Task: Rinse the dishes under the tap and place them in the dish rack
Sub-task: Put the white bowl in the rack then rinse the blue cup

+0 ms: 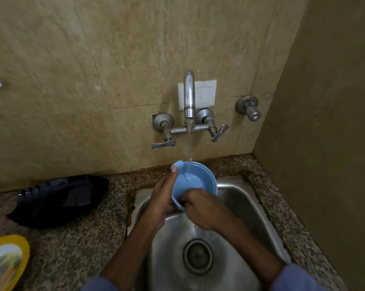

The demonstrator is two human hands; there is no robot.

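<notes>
- Nearest to my view: blue sleeves (299,278) at the bottom edge, with both forearms reaching over the steel sink (251,206).
- Far left: a yellow-rimmed plate (5,261) lies on the speckled stone surface (76,248), partly cut off by the frame.
- Beyond it, a dark bundle (57,200) lies near the wall; I cannot tell what it is.
- Left hand (162,198): it grips the blue bowl (198,177) by its left side, thumb along the rim, fingers wrapped beneath.
- Blue bowl: held above the sink, tilted towards me, directly under the tap (189,95). The water stream (189,143) strikes its inside.
- Right hand (202,208): fingers curled over the bowl's near rim, fingertips hidden.
- Water runs off below this hand towards the drain (197,256).
- Far right: a separate wall valve (249,107).
</notes>
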